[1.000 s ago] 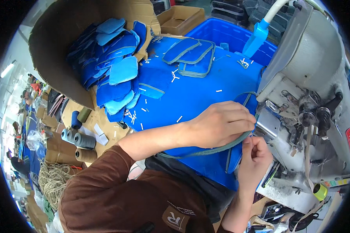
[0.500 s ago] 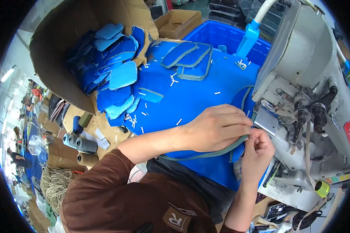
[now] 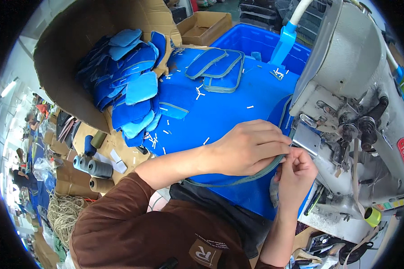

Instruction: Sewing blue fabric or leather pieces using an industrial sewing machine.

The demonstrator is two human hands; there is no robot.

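Note:
Beside the sewing machine (image 3: 350, 121), my left hand (image 3: 251, 148) is bent over a long grey-green edging strip (image 3: 238, 181), fingers closed on it. The strip curves leftward below that hand along the near side of the blue work surface (image 3: 220, 125). My right hand (image 3: 297, 170) pinches at the strip's right end, close to the left fingertips; the exact grip is partly hidden. Behind the left fingers, a blue fabric panel (image 3: 279, 111) with grey edging lies against the machine's metal plate (image 3: 306, 140).
Edged blue pieces (image 3: 224, 71) lie farther back among white scraps (image 3: 199, 93). At left, a cardboard box (image 3: 58, 67) spills blue pads (image 3: 141, 87), with thread cones (image 3: 99, 169) below it. A blue crate (image 3: 256, 38) stands behind; a bundle of cord (image 3: 65, 215) lies lower left.
Both hands stay almost in place. The dark blue fabric edge seen under the strip beside my right hand has gone from sight. The panel by the machine has shifted slightly.

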